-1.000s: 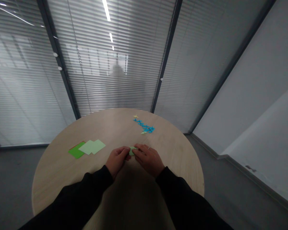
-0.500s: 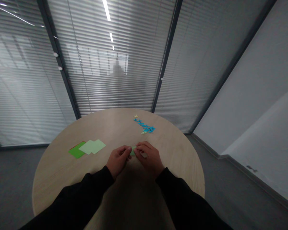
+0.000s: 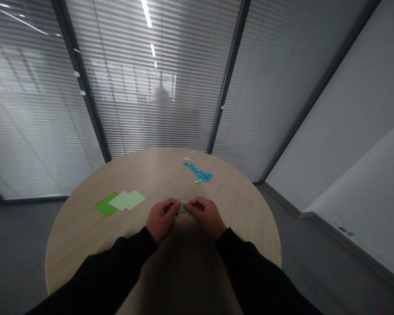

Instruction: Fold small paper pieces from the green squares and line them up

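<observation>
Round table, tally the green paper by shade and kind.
Dark green square sheet: 1
Pale green square sheets: 2
Pale green folded piece between left hand and right hand: 1
Other pale green folded piece: 1
Total: 5

Round table (image 3: 82,232) of pale wood, smooth and matt. Thin matt paper in the green squares (image 3: 126,200) and in the small folded piece (image 3: 183,206). Soft black cloth, without shine, in the sleeves (image 3: 98,271).
</observation>
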